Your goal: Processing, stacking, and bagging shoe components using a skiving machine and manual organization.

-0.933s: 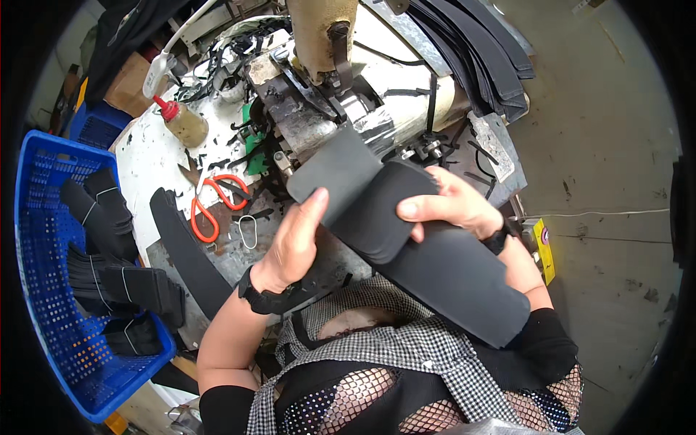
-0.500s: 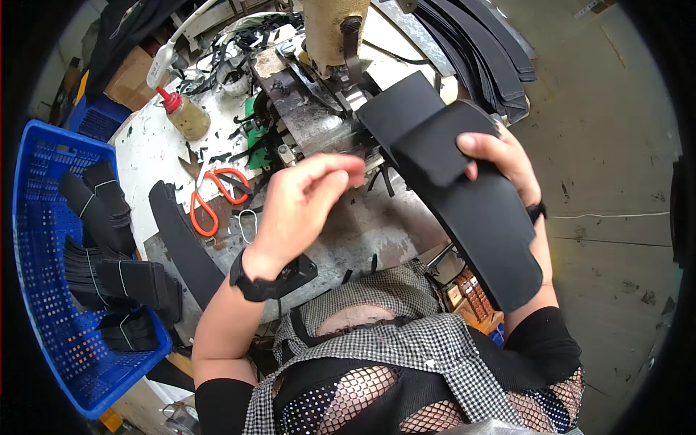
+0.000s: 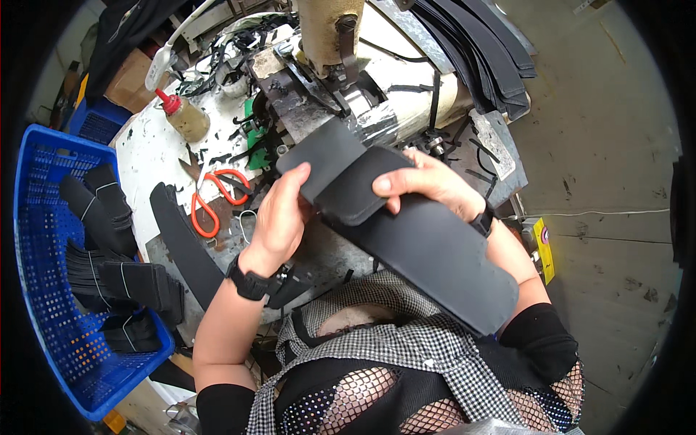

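Holding the black panels (image 3: pixel 435 250) before the machine (image 3: pixel 326 36), your left hand (image 3: pixel 274 226) pinching their far-left end and your right hand (image 3: pixel 433 187) the upper layer, you have them visibly unbanded, whereas banded bundles (image 3: pixel 134 281) in the left crate (image 3: pixel 30 232) look done, far-right strips (image 3: pixel 482 58) untouched.

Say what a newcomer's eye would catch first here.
Probably the black panels at the centre, gripped in the right hand with the left hand at their edge. Next, the bright blue perforated basket along the left side, with banded bundles of black pieces inside. The orange-red-handled scissors stand out too, lying on the work table between basket and hands.
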Tool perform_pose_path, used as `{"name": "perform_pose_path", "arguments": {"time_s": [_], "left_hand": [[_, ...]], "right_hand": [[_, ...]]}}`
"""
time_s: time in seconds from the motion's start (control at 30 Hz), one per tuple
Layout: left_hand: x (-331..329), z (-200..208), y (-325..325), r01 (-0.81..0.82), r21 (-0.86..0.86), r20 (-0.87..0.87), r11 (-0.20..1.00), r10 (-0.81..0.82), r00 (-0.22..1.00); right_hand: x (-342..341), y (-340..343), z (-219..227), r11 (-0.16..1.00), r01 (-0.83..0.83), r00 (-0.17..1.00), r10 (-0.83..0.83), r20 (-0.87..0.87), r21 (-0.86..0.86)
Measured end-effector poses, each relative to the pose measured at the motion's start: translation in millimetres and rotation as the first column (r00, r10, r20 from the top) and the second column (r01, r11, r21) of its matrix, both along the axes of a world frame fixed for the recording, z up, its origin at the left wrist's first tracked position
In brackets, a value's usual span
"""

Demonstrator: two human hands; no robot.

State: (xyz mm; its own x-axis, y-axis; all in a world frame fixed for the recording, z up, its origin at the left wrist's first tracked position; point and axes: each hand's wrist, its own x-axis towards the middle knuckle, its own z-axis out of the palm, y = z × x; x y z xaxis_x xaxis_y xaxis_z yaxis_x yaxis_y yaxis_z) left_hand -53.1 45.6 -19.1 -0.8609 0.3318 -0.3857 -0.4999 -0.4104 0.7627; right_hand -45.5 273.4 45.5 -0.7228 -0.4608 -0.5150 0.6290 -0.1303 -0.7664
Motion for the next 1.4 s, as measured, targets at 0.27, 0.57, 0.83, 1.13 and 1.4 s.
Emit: {"name": "perform_pose_path", "arguments": {"time_s": [0.27, 0.57, 0.83, 1.13, 1.4], "left_hand": [[-10.3, 50.0, 9.7, 0.142, -0.365, -0.470, 0.920, -0.314, 0.825], [17.8, 38.0, 3.1, 0.312, -0.193, -0.429, 0.930, -0.366, 0.826], [-1.8, 12.7, -1.5, 0.070, 0.048, -0.027, 0.996, -0.069, 0.997], [-5.5, 60.0, 7.3, 0.129, -0.414, -0.532, 0.901, -0.354, 0.769], [19.1, 46.9, 6.3, 0.332, -0.175, -0.406, 0.927, -0.376, 0.833]], "right_hand": [[0.7, 53.1, 37.6, 0.953, 0.194, 0.944, -0.117, -0.308, 0.233], [15.9, 13.8, 16.4, 0.988, -0.131, 0.957, 0.146, -0.249, 0.078], [-1.3, -2.5, 12.1, 0.999, -0.023, 0.999, 0.024, 0.039, -0.042], [0.9, 51.8, 53.8, 0.917, 0.224, 0.950, -0.130, -0.283, 0.331], [14.2, 19.3, 30.3, 0.968, -0.229, 0.952, 0.246, -0.182, 0.106]]}}
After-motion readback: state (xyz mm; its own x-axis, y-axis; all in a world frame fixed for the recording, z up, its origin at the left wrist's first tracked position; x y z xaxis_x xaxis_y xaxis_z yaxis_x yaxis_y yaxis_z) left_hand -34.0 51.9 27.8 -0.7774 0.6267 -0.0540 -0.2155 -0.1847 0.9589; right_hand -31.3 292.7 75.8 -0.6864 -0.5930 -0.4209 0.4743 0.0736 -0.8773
